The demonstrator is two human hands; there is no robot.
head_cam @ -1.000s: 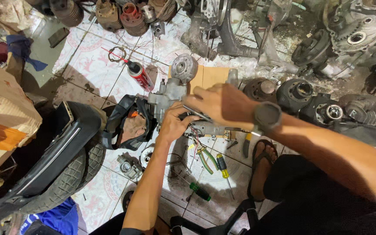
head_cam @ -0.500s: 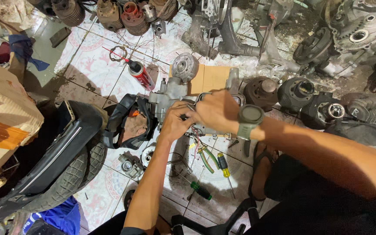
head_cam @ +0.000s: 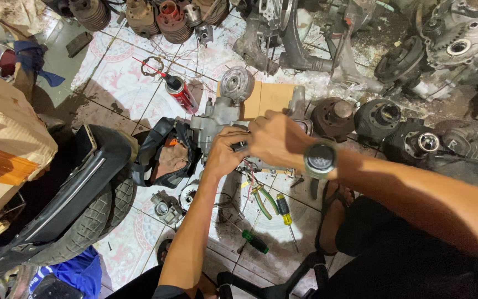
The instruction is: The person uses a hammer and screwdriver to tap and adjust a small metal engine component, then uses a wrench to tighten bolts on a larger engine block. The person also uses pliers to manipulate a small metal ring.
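While both hands meet over a grey engine casing (head_cam: 217, 119) on the tiled floor, the left hand (head_cam: 225, 152) is curled around a small dark tool handle (head_cam: 240, 147), and the right hand (head_cam: 275, 138), wearing a round black wristwatch (head_cam: 320, 159), is closed over the same spot from above; whether its fingers grip the tool or the casing cannot be told. A second ago the right hand lay flatter and further toward the person's right; it has since drawn in to touch the left, so both now work one point on the casing. Just below the hands lie green-handled pliers (head_cam: 261, 199), a yellow-handled screwdriver (head_cam: 283, 207) and, nearer the person, a green-handled screwdriver (head_cam: 255, 242). Beyond the hands rest a cardboard sheet (head_cam: 269, 97) and a red spray can (head_cam: 181, 91). Left of the left hand is a black scooter body panel (head_cam: 164, 152), then a tyre (head_cam: 92, 216). Well beyond the right hand stand finned engine cylinders (head_cam: 380, 119).
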